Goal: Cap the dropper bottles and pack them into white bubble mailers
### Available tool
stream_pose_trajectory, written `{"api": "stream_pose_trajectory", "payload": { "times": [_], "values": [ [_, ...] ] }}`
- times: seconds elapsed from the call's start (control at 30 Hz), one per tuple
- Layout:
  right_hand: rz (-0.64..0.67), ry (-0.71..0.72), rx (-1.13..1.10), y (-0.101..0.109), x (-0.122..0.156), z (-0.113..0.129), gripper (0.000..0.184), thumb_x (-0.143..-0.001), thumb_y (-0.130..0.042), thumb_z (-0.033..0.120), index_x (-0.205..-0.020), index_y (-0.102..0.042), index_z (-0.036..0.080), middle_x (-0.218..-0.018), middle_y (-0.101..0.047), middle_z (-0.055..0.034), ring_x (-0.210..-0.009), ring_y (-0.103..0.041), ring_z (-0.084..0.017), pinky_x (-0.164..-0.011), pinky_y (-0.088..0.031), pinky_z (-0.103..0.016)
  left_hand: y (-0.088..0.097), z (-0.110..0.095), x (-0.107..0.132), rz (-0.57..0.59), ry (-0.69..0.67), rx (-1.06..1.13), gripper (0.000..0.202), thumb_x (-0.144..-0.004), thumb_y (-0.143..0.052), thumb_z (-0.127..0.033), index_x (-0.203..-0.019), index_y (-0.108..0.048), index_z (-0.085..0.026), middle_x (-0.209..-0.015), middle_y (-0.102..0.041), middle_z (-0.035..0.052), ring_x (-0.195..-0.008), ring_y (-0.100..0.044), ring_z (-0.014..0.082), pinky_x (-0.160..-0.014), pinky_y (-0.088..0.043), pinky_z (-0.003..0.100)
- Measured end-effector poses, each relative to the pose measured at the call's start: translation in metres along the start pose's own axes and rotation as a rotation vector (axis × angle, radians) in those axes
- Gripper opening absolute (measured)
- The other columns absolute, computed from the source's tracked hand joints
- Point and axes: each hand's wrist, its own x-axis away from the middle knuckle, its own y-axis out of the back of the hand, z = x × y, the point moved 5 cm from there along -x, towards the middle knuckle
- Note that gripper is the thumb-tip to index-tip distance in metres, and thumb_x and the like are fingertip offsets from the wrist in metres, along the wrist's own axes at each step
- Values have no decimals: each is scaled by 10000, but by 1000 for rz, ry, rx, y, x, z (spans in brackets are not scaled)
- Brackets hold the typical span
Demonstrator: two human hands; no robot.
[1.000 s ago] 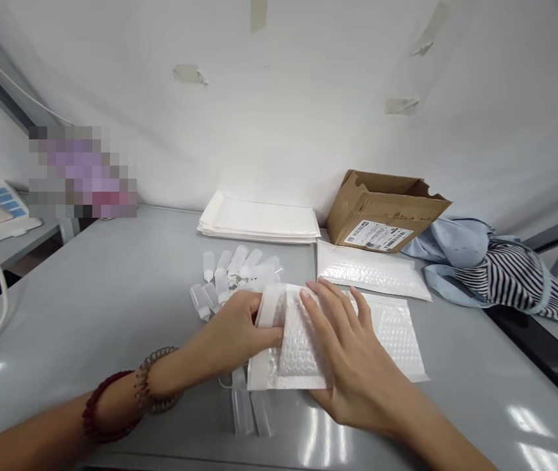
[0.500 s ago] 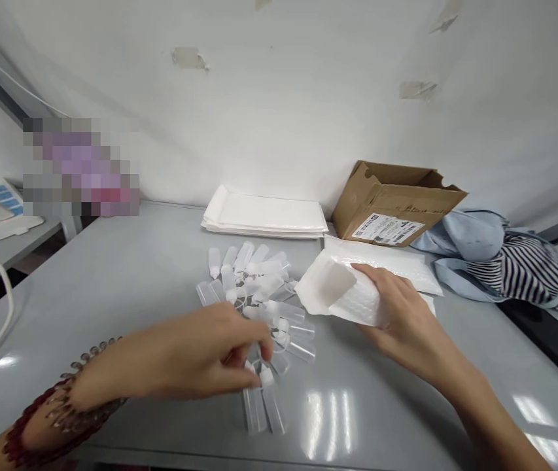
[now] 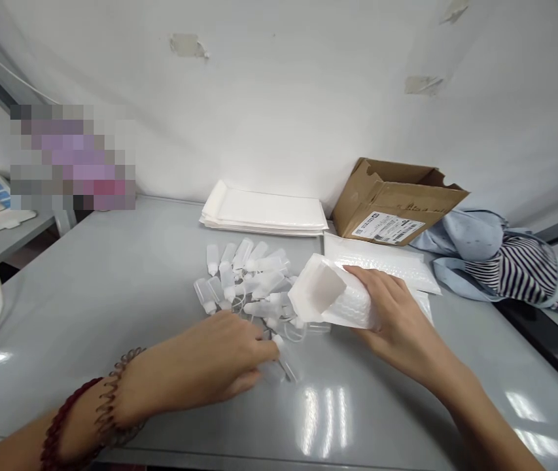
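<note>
Curling beside blurred squeeze bottles [image 3: 287, 361] on the near counter [image 3: 112, 281], the left hand [image 3: 212, 360] may or may not grip them; I cannot tell. Farther right, the right hand [image 3: 399, 320] grips an open bubble mailer [image 3: 354, 301], its mouth facing left toward the bottle pile [image 3: 266, 285]. At the far side stand stacked mailers [image 3: 273, 210] and, right of them, a cardboard box [image 3: 396, 201].

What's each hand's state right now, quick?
Left hand: fingers curled at the translucent squeeze bottles; whether it grips one cannot be told.
Right hand: closed on a white bubble mailer, its mouth open.
</note>
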Motion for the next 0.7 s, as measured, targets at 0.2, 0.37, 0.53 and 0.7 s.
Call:
{"api": "stream_pose_trajectory", "payload": {
  "times": [0.2, 0.37, 0.53, 0.7],
  "values": [
    [64, 30, -38, -4, 0, 5, 616, -742, -494, 90, -1328, -331, 183, -1211, -562, -130, -1051, -523, -286, -866, -414, -449, 8, -6, 5, -89, -64, 93, 242, -693, -620, -44, -866, -601, -213, -915, -570, -6, -792, -557, 150, -665, -426, 235],
    [94, 52, -52, -7, 1, 11, 647, -710, -499, 54, -1329, -352, 172, -1232, -549, -129, -1083, -497, -291, -896, -391, -467, 27, 11, 13, -271, 58, 311, 168, -837, -586, -223, -992, -522, -226, -836, -591, -38, -686, -532, 109, -599, -416, 194],
    [113, 90, -66, -10, 1, 25, 609, -739, -495, 41, -1323, -366, 152, -1216, -550, -133, -1058, -489, -282, -892, -395, -461, 28, 18, 8, -468, 58, 222, 191, -931, -539, -336, -1103, -542, -253, -625, -487, -83, -512, -445, 83, -500, -360, 177],
    [121, 94, -83, -13, 1, 32, 620, -742, -489, 33, -1334, -353, 152, -1225, -543, -136, -1047, -486, -285, -877, -404, -459, 34, 6, 12, -810, -84, 141, 285, -875, -647, -209, -1151, -577, -207, -914, -609, -8, -606, -525, 60, -580, -470, 161]
  ]
}}
